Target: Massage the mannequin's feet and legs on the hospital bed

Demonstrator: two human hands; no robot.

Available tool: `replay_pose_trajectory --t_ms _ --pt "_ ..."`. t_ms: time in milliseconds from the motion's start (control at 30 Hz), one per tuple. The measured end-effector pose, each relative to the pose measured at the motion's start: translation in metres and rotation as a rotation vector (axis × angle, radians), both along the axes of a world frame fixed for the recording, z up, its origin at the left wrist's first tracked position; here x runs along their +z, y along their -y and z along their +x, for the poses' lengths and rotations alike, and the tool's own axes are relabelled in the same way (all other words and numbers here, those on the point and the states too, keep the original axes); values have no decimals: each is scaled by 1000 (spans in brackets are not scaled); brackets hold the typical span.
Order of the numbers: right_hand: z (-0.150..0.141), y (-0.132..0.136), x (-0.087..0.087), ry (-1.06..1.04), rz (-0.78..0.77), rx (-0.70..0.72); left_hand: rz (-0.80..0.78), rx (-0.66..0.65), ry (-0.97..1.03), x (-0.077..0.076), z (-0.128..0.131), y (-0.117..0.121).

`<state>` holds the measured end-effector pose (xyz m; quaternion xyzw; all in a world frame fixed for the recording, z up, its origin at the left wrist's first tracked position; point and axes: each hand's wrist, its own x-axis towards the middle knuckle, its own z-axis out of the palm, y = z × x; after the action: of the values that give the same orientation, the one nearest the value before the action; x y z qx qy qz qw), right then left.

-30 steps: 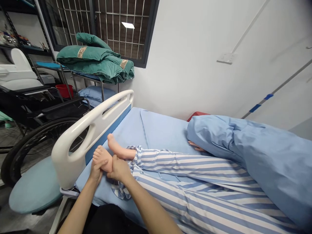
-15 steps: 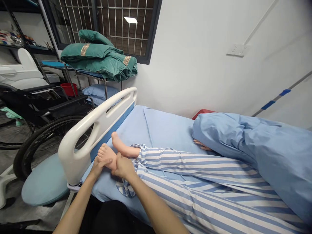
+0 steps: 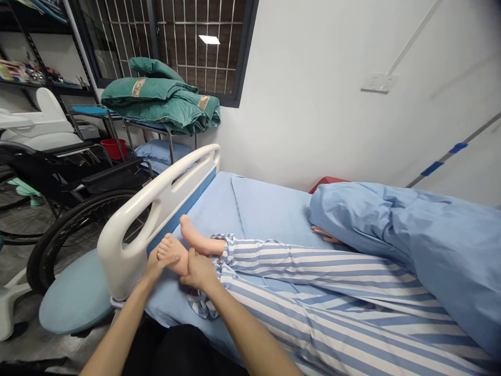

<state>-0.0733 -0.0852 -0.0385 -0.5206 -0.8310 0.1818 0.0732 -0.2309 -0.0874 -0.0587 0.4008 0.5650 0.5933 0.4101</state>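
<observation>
A bare, smooth foot point(image 3: 175, 254), which looks like a manikin's, is between my two hands at the end of the bed. My left hand point(image 3: 157, 266) grips it near the toes, with the thumb across the front part. Around the ankle and heel side, my right hand point(image 3: 199, 270) is closed. The other foot point(image 3: 195, 239) lies just behind, untouched. Both legs wear blue-and-white striped trousers point(image 3: 313, 256), bunched at the ankles. A light blue quilt point(image 3: 391, 224) covers the upper legs, and fingertips point(image 3: 326, 235) show from under its edge.
A white bed end board point(image 3: 117, 230) stands close left of the feet. Beyond it are a wheelchair point(image 3: 90, 177), a round pale-blue seat point(image 3: 76, 292) and a rack with folded green quilts point(image 3: 156, 99). The light blue sheet point(image 3: 266, 201) reaches the wall.
The view has tilted slightly, so the room sits a little lower in the picture. Both hands keep their hold on the same foot, with hardly any visible movement.
</observation>
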Motion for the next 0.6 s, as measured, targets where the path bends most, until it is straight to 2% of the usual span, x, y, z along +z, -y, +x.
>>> replay_pose_trajectory --t_ms 100,167,233,367,500,600 --pt "0 -2 -1 -3 -3 6 73 75 256 -24 22 -4" --pt "0 -3 -2 -4 -13 7 96 123 314 -33 30 -6" --pt "-1 -4 -3 -2 -10 7 102 120 336 -36 30 -6" --pt "-1 -3 -1 13 22 5 73 24 268 -31 16 -3" --pt "0 -2 3 -3 -7 16 -29 -84 95 -21 2 3" --pt "0 0 4 -24 -4 19 -70 -85 -31 -12 -1 7"
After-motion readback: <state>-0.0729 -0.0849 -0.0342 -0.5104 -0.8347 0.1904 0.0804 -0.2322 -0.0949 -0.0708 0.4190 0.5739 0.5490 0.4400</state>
